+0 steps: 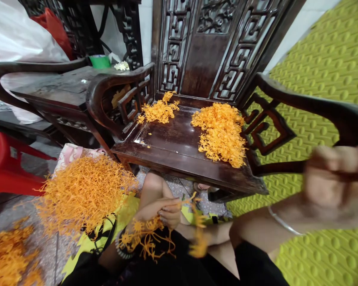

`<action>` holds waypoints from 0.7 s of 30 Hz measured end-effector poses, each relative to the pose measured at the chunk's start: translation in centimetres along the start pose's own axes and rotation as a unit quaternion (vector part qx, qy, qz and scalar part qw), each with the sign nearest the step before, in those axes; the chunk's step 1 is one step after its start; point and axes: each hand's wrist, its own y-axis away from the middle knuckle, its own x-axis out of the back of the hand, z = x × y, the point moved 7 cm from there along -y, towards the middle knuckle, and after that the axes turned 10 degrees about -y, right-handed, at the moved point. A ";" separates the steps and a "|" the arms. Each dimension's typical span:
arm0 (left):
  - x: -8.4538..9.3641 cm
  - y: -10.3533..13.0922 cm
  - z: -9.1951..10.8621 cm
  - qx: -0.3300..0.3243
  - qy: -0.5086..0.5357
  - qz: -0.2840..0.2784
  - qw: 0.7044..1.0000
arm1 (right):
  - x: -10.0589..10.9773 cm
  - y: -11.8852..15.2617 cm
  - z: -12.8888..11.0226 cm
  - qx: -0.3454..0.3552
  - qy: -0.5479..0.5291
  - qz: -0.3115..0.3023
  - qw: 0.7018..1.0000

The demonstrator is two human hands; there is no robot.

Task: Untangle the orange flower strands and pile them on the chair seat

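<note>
Ahead of the left fingers, the chair seat bars low passage; above, room opens between the small pile and large pile. An armrest blocks beyond the right fingers.

The strands and the loose heap are orange; the piles look slightly yellower. The chair is dark reddish-brown, its back cut in angular fretwork. The mat is yellow-green, patterned with raised dots and bars. Stool red, roll green, floor speckled grey, clothes black.
</note>
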 end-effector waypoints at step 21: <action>1.7 -3.1 0.7 -0.005 0.046 0.057 0.997 | -9.1 8.5 9.3 -0.103 0.114 -0.387 0.909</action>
